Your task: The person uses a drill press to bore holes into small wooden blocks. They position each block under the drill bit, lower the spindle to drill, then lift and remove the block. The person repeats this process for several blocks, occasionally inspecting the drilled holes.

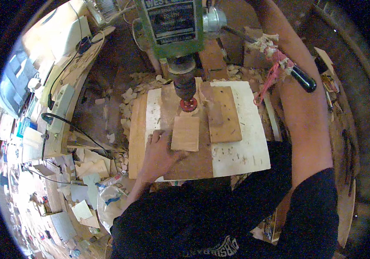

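My left hand (161, 153) lies on a brown board (198, 164) with its fingers apart. Its thumb reaches along the near edge of a small rectangular wood block (185, 134), at or very close to touching it. Just beyond the block's far end is a red round cutter (188, 105), fitted in the dark chuck (184, 82) of a green drill press (172, 26). My right forearm (301, 99) stretches up past the machine's right side. The right hand itself lies beyond the upper edge of the picture.
A thicker wood piece (224, 114) dotted with holes sits right of the block, over a white board (254, 151). A black-tipped lever (303, 79) wrapped in cloth and pink string juts out near my right arm. Wood chips (133, 97) surround the boards; a power strip (61, 108) is left.
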`<state>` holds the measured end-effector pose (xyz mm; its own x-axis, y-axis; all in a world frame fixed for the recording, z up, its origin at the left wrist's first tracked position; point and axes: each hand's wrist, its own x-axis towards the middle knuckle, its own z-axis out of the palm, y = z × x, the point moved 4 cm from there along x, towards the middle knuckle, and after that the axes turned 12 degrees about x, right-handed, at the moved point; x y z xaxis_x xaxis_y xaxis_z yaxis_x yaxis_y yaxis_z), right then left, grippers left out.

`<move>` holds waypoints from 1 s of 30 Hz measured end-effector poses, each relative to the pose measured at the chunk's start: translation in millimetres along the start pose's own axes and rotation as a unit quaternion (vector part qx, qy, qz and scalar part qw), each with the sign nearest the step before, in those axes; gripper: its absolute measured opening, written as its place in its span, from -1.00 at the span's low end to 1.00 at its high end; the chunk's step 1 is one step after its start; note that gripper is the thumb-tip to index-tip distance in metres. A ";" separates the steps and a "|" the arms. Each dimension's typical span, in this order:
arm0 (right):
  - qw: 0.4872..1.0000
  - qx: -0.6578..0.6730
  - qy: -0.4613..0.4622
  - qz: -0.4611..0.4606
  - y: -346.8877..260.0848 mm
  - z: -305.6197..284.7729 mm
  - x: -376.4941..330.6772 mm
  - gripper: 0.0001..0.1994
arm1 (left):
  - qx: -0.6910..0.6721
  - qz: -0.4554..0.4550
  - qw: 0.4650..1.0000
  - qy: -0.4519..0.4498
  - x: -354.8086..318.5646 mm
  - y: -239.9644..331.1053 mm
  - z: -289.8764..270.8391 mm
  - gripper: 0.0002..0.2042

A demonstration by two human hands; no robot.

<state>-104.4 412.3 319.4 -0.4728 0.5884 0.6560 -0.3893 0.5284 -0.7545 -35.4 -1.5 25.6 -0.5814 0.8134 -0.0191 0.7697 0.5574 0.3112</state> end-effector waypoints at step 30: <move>0.981 -0.182 -0.061 -0.001 70.2 -65.0 50.2 -0.64 | 0.000 -0.004 0.995 0.104 42.0 24.5 50.0 -0.59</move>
<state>-104.1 518.7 300.8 -0.5723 0.5210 0.6333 -0.0924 0.7263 -0.6811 -27.7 54.7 -15.1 -0.6288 0.7574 0.1759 0.7655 0.5632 0.3113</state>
